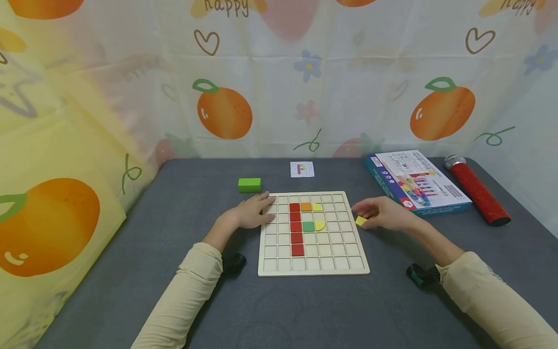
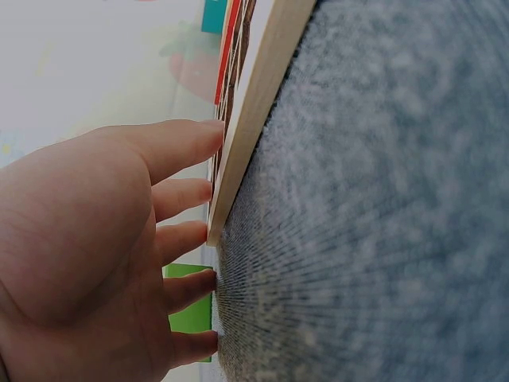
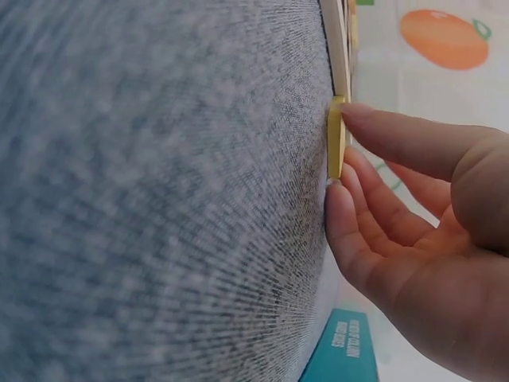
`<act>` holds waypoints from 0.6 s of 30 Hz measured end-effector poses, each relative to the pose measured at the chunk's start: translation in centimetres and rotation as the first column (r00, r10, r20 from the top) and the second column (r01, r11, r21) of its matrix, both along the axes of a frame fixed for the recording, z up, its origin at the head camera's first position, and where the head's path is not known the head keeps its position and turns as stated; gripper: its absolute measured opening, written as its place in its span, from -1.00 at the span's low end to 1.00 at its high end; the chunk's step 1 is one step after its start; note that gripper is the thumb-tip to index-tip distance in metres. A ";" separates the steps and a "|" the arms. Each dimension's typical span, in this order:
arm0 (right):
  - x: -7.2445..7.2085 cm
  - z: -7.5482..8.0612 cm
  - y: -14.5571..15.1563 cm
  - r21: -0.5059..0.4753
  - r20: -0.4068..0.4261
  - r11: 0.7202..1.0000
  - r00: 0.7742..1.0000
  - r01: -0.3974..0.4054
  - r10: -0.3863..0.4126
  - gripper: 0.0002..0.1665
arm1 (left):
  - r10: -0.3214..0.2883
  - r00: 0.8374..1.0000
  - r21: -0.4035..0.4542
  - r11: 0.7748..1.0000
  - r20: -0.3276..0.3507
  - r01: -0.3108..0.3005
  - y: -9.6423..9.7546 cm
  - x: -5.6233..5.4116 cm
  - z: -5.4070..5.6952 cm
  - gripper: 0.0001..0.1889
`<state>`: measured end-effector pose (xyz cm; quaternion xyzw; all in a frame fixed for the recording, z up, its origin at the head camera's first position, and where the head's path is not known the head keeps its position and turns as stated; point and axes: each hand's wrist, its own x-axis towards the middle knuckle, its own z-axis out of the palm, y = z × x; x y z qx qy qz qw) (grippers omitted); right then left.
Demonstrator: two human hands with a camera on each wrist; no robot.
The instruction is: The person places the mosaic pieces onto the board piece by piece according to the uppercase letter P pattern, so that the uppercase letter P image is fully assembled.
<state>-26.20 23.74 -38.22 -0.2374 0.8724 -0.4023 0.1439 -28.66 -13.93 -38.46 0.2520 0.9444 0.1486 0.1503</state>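
A pale wooden grid board lies on the dark table. Several red squares form a column in it, with an orange square, a green square and two yellow rounded pieces, one a yellow half-round piece, to their right. My left hand rests at the board's left edge, fingers spread and fairly straight, thumb on the rim in the left wrist view. Just off the board's right edge, my right hand pinches a small yellow block between thumb and fingers, low against the table.
Behind the left hand sits a green box-shaped block. A small pattern card lies beyond the board. At the back right are a game box and a red microphone-shaped object. A printed curtain hangs behind the table.
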 end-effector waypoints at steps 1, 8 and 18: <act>0.0 0.0 0.0 0.005 -0.009 1.000 1.000 -0.004 0.004 -0.56 | 0.000 1.000 0.000 1.000 -0.001 0.000 0.0 0.0 0.0 -0.36; -0.1 0.1 -0.2 0.045 -0.057 0.999 0.998 -0.017 0.019 -0.55 | 0.002 1.000 -0.003 1.000 0.001 -0.002 0.0 0.1 0.0 -0.36; -0.1 0.1 -0.2 0.081 -0.095 0.997 0.995 0.005 0.003 -0.64 | 0.000 1.000 0.006 1.000 -0.007 0.000 0.1 0.2 0.2 -0.36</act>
